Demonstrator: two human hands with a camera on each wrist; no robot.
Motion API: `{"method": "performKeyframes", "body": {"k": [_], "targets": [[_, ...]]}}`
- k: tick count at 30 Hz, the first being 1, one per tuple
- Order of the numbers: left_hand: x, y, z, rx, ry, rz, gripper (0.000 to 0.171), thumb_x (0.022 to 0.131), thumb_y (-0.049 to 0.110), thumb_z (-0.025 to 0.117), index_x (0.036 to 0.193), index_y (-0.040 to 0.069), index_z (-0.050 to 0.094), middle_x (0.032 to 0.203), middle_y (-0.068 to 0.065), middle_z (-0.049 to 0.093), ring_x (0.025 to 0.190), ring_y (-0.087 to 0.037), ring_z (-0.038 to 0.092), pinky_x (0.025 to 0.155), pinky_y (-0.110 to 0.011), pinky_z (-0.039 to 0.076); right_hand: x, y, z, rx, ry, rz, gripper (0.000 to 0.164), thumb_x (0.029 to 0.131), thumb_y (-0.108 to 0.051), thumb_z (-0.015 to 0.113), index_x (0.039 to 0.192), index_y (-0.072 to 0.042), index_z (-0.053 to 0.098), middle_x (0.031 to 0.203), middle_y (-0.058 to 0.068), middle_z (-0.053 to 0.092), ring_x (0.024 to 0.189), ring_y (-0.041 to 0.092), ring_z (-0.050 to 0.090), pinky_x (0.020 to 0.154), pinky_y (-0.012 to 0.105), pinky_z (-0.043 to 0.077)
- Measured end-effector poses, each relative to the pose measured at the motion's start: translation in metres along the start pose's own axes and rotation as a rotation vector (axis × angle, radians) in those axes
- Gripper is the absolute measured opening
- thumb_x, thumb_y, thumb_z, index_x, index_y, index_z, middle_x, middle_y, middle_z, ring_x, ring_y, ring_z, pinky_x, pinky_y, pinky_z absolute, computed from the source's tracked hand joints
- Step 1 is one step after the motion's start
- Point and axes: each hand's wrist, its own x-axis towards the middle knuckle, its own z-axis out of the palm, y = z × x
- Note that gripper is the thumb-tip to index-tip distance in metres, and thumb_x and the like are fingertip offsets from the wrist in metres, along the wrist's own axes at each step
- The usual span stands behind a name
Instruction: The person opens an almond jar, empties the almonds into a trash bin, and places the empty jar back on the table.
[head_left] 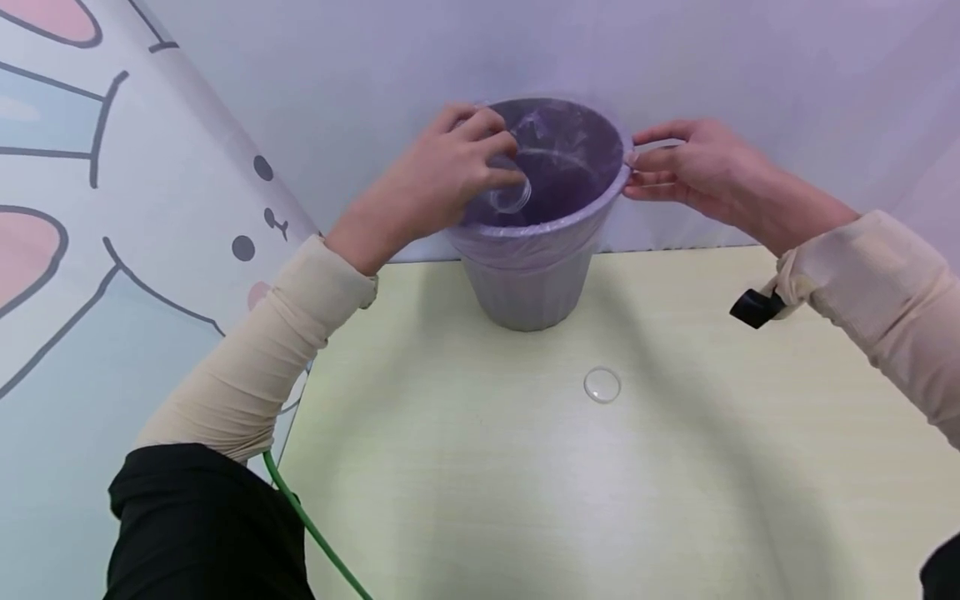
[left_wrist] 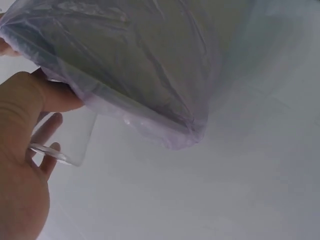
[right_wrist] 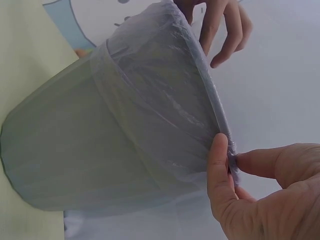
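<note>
Forearms (head_left: pixel 251 358) are angling inward: the left hand (head_left: pixel 461 158) is curling round a clear container (left_wrist: pixel 76 137) at the lined bin (head_left: pixel 528 287) mouth, the right hand (head_left: pixel 697 171) is pinching the bin's rim (head_left: pixel 540 227).

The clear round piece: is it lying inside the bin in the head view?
No, the clear round piece lies on the table, outside the bin.

The left forearm (head_left: pixel 258 342) slanted over the desk's (head_left: pixel 487 467) left edge, and the left hand (head_left: pixel 457 167), back uppermost, gripped with curled fingers near the far edge; opposite, the right forearm (head_left: pixel 877 287) slanted inward, the right hand (head_left: pixel 701 175) pinching between thumb and fingers near that edge too
</note>
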Motion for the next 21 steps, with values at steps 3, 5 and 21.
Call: {"method": "performKeyframes", "body": {"k": [3,5,21], "targets": [[0.003,0.004,-0.001,0.143,-0.007,0.049,0.044,0.092,-0.013,0.066,0.121,0.018,0.078,0.130,-0.010,0.066,0.130,-0.034,0.049,0.118,-0.049,0.034,0.000,0.000,0.000,-0.003,0.000,-0.003,0.068,0.098,-0.004,0.069,0.156,-0.011,0.035,0.113,0.009,0.067,0.091,0.023,0.074,0.079,0.032,0.064],[0.004,0.007,-0.002,0.249,-0.008,0.085,0.040,0.093,-0.013,0.065,0.116,0.017,0.078,0.125,-0.009,0.066,0.126,-0.033,0.050,0.116,-0.048,0.036,0.000,-0.001,-0.001,-0.008,0.004,-0.002,0.068,0.098,-0.004,0.069,0.155,-0.011,0.035,0.112,0.008,0.066,0.091,0.022,0.074,0.078,0.032,0.064],[0.007,0.015,0.000,0.499,0.081,0.126,0.036,0.101,-0.014,0.050,0.114,0.010,0.074,0.122,-0.006,0.063,0.121,-0.031,0.050,0.109,-0.045,0.040,-0.001,0.000,-0.001,0.011,0.002,-0.013,0.068,0.097,-0.004,0.070,0.155,-0.010,0.036,0.109,0.009,0.068,0.090,0.023,0.074,0.078,0.032,0.064]]}}
